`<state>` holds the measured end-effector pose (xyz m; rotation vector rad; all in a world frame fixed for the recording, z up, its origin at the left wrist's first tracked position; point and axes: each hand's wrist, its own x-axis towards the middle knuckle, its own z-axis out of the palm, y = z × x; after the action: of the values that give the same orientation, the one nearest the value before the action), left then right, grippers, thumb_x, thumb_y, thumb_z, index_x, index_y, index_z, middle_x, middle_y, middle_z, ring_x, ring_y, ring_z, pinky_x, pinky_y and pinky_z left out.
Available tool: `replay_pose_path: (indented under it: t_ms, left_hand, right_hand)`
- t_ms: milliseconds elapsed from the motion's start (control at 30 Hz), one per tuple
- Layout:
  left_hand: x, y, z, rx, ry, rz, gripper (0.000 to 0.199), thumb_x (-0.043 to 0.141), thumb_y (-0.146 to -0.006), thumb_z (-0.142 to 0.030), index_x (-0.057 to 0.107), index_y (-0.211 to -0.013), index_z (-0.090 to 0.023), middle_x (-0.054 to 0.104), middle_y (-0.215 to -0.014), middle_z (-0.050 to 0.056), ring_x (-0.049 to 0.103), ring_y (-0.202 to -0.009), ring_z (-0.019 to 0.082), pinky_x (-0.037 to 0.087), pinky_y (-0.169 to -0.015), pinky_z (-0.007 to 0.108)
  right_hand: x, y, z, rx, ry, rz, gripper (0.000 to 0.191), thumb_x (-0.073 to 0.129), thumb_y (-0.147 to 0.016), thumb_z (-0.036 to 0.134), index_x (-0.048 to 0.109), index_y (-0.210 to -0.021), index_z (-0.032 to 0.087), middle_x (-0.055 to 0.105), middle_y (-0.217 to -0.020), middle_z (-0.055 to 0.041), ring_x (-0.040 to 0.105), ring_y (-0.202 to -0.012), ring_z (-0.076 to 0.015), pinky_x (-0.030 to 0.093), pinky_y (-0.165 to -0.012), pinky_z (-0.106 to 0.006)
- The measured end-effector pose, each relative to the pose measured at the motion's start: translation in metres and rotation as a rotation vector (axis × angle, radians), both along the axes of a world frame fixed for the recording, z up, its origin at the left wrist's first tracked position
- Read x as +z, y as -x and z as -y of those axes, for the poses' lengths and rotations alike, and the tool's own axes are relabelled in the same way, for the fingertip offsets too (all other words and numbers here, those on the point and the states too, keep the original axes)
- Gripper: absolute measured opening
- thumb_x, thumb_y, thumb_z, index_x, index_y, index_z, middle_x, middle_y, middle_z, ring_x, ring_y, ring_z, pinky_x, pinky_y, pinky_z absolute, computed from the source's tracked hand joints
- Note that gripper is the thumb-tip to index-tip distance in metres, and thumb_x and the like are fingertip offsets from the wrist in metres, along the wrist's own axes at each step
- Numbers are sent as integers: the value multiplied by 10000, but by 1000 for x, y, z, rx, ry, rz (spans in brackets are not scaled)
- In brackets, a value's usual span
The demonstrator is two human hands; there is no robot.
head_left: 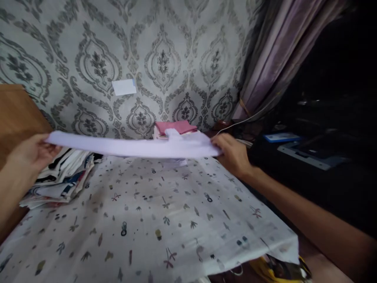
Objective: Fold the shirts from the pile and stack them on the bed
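while the left hand (pixel 37 151), at ten o'clock with six nearest the wearer, pinches one end of the lilac cloth (pixel 129 147) between thumb and bent fingers, the right hand (pixel 232 153), at one o'clock, has its fingers curled closed on the other end, though its fingertips are partly hidden. the cloth is a long narrow band spanning the two hands above the far half of the bed-like surface; blur makes it hard to tell whether its lower flap touches down. if either pinch slips, the layers could fall open or skew, and an uneven pull could crease the band. the left hand is close to the stack of folded clothes (pixel 63 179) at nine to ten o'clock, so a low sweep might nudge that loose, uneven pile out of line. under all this lies a pale sheet (pixel 141 247) printed with small plants and shapes, rippled along its near edge; a yellow item (pixel 262 271) peeks from below it at five o'clock. farther off, a wooden panel (pixel 22 108) stands at ten, a blue-edged object (pixel 282 137) lies in the gloom at two, and a pink folded cloth (pixel 178 126) tops a small pile at twelve. behind rises damask wallpaper (pixel 161 43) bearing a white card (pixel 124 87), with a mauve curtain (pixel 271 51) gathered at one o'clock.
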<state>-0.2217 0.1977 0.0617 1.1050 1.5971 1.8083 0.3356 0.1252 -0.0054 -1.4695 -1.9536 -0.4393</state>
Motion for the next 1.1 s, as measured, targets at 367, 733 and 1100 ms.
replay_pose_path:
  t_ms: [367, 733, 1100]
  left_hand:
    - [-138, 35, 80, -661, 1103, -1046, 425, 456, -561, -687, 496, -456, -277, 609, -423, -54, 632, -436, 254, 407, -410, 316]
    - [-149, -89, -72, -299, 683, -1257, 329, 469, -807, -465, 648, -872, -197, 750, -966, 122, 691, -931, 276, 484, -728, 314]
    - [-164, -137, -115, -504, 532, -1208, 140, 540, -770, -323, 615, -810, -213, 708, -830, 40, 661, -838, 221, 466, -703, 273]
  right_hand:
    - [-69, 5, 48, 430, 882, -107, 192, 566, -884, 392, 702, -910, 259, 698, -926, -47, 637, -836, -230, 497, -790, -366]
    - [-109, 48, -144, -337, 720, -162, 414, 553, -944, 407, 647, -1174, 76, 566, -1301, -268, 517, -1251, -374, 417, -988, -473]
    - [-91, 36, -157, -133, 599, -276, 149, 584, -860, 274, 664, -948, 184, 694, -990, -61, 601, -925, -206, 449, -817, -278]
